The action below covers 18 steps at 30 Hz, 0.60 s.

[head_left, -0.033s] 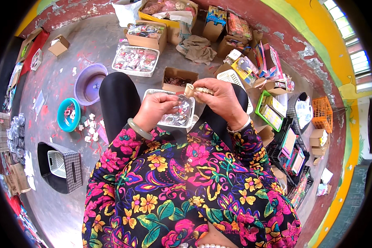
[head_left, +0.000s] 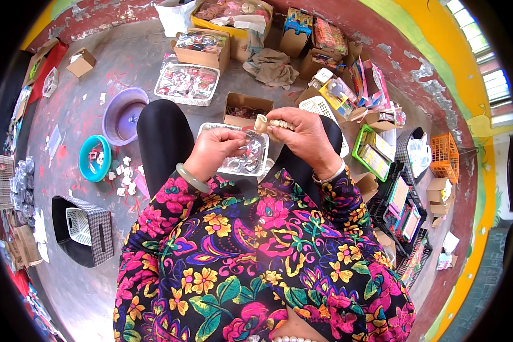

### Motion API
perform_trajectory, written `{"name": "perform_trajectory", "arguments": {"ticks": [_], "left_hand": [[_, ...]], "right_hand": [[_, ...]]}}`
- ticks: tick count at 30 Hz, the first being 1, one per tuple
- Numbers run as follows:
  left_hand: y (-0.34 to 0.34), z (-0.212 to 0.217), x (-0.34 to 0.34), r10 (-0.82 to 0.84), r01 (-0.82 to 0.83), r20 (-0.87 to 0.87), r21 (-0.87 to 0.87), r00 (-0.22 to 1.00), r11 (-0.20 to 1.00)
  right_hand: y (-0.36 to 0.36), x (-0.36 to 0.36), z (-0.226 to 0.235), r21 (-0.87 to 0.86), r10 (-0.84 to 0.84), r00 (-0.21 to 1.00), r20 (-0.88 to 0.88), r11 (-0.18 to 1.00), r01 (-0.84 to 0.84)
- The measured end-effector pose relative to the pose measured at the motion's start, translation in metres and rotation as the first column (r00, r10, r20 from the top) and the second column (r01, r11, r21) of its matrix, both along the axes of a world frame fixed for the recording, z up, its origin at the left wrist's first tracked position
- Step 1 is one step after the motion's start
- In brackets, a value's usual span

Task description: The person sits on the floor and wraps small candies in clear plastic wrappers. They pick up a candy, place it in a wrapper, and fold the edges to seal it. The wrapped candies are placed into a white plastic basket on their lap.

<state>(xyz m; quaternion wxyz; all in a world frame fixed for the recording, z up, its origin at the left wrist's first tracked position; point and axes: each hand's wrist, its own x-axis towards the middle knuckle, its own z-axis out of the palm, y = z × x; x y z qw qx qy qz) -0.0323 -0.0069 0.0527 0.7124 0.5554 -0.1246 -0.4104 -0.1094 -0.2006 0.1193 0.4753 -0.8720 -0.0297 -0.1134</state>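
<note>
My right hand [head_left: 309, 141] is closed around a cream scrunchie [head_left: 261, 123], a gathered fabric band whose folded end sticks out toward the left. Fingers cover part of the band. Just to its left, my left hand [head_left: 215, 151] has thumb and fingertips pinched together; anything between them is too small to make out. Both hands are above my lap, a short gap between them. Below and behind them a white plastic basket [head_left: 263, 165] holds small packaged items, partly hidden by my hands.
Beyond my knees stand a small brown carton [head_left: 233, 117] and another white basket [head_left: 211, 101] of packets. A purple basin [head_left: 113, 111] and a teal basin [head_left: 87, 172] sit to the left, near a checked bin [head_left: 101, 239]. A green tray [head_left: 376, 172] and black crates [head_left: 385, 219] line the right.
</note>
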Motion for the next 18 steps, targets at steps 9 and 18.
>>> {"name": "perform_trajectory", "arguments": {"ticks": [9,18], "left_hand": [[0.003,0.002,0.003,0.010,-0.016,-0.092,-0.066,0.996,0.998],[-0.001,0.005,-0.005,0.014,-0.013,0.052,-0.019,0.999,1.000]], "right_hand": [[0.002,0.001,0.003,-0.043,-0.015,0.995,0.102,0.999,0.019],[0.020,0.003,-0.003,-0.384,0.018,0.976,0.218,0.921,0.069]]}}
